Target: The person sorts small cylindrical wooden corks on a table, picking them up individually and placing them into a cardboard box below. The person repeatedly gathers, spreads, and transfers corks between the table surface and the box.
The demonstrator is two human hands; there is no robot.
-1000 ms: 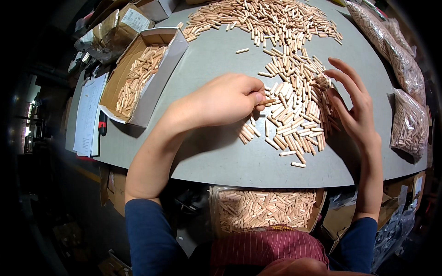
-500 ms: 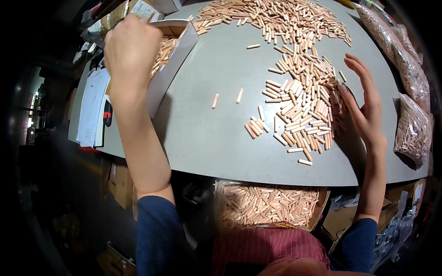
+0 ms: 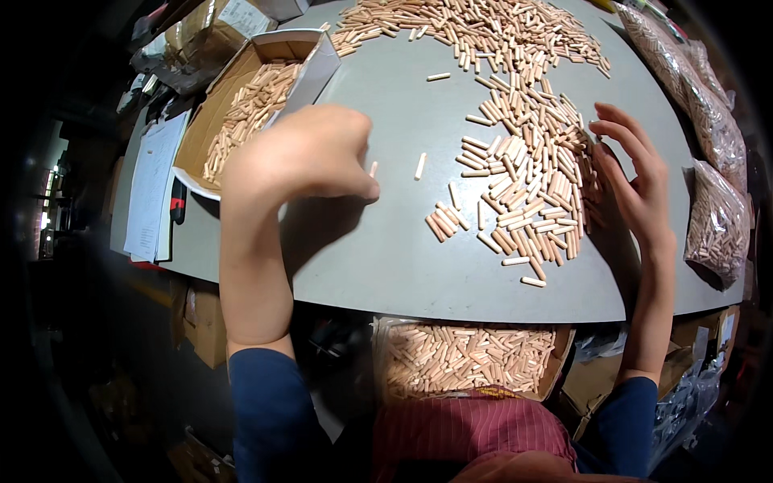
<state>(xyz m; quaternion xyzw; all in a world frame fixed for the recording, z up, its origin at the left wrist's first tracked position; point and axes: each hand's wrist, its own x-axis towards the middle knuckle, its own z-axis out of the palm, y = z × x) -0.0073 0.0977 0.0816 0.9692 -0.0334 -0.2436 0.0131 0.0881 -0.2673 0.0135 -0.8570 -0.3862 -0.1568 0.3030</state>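
A cardboard box (image 3: 211, 121) of dowels sits far left. The left hand (image 3: 310, 153), fingers curled closed, hovers near 2 loose dowels (image 3: 419, 166). The wooden dowel pile (image 3: 527, 181) seems light, stiff and easy to roll; pinch mid-length. The right hand (image 3: 636, 181) rests open beside it.

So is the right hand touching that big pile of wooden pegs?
Touching. The head view shows the right hand cupped upright against the pile of wooden pegs, its palm side meeting the pile's right edge with no gap visible.
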